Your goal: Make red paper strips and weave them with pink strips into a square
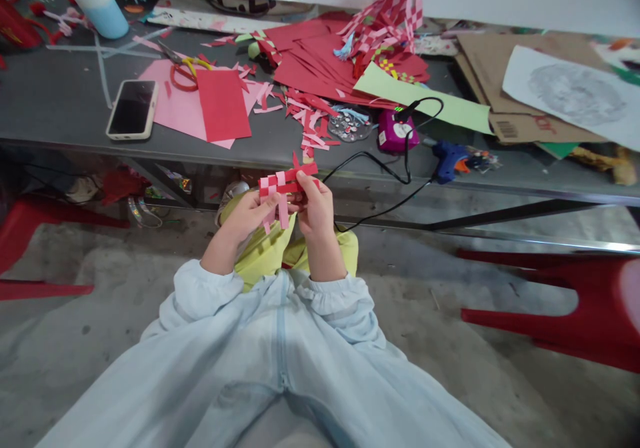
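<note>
Red and pink paper strips woven into a small checkered piece [273, 185] are held in the air just in front of the table edge, above my lap. My left hand [250, 213] pinches the left side of the weave, its thumb on top. My right hand [316, 207] grips the loose red strips at the right side, thumb uppermost. Pink strip ends hang down between the hands. Some fingertips are hidden behind the paper.
On the grey table [55, 111] lie a phone [132, 109], scissors [185, 73], a red sheet [224, 105], paper scraps [313, 118], a purple box [397, 130] with a black cable, and a blue glue gun [447, 160]. Red stools [585, 301] stand on both sides.
</note>
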`<state>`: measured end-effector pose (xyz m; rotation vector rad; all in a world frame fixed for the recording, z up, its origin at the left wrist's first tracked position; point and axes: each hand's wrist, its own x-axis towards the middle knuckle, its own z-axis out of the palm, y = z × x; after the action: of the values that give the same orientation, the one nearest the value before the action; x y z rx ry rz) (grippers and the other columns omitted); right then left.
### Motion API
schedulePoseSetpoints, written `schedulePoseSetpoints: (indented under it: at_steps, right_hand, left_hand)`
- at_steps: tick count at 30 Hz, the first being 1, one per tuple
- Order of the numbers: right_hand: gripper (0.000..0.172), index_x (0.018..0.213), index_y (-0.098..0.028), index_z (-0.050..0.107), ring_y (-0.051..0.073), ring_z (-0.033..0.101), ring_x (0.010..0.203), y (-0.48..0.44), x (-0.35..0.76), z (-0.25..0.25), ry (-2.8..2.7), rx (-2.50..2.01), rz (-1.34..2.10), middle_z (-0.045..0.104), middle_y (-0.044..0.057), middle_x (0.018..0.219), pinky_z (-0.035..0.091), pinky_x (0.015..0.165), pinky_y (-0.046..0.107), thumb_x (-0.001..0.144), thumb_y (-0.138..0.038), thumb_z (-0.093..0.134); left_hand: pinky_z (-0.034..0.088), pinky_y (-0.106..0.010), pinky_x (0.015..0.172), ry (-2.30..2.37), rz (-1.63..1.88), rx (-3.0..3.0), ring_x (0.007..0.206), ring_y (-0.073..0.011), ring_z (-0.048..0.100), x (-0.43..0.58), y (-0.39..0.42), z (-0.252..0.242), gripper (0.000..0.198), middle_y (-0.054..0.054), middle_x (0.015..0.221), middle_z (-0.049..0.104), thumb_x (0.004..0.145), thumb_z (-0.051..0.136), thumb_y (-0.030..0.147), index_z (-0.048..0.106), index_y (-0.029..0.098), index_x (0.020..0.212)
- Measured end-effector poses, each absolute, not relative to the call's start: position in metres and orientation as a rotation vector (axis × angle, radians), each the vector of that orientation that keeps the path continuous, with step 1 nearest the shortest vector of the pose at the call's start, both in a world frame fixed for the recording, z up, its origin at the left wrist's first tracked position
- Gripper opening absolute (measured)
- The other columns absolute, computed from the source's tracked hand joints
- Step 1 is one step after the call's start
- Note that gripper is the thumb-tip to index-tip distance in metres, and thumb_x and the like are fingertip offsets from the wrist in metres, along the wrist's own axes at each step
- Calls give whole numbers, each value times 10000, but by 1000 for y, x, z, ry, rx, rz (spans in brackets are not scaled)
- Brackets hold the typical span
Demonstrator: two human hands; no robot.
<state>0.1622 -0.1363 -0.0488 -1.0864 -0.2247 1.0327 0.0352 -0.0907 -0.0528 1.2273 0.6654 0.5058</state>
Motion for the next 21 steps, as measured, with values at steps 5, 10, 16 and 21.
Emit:
schedulePoseSetpoints:
  at_steps: [5,10,16,21]
  right_hand:
    - [326,601,-196,585,38,416,402,-138,160,-45,-227,-1041,1042,504,-78,492,365,362,176,573,-418,821]
    - [341,577,-196,572,34,402,372,-137,159,-44,-215,-1008,1035,527,-74,485,303,323,171,566,-423,826]
    - [398,603,-193,592,41,440,394,-141,162,-49,-350,-1030,1122,587,-49,516,329,361,177,606,-524,812]
    - [392,675,-179,673,49,507,485,-144,161,-50,-456,-1058,1135,607,-53,578,420,456,182,564,-510,850]
  left_hand:
    - [565,-304,654,665,565,1215,742,-235,727,38,-92,-51,640,-155,893,774,774,654,696,750,96,973]
    - [561,-300,649,645,588,1175,713,-223,720,38,-91,-55,623,-137,848,771,763,672,689,749,101,953]
    - [538,-287,644,638,574,1170,668,-187,691,36,-91,-57,572,-93,767,745,757,685,682,737,120,852]
    - [498,-269,601,754,583,1149,591,-150,635,35,-89,-59,599,-57,710,715,660,745,712,713,128,791]
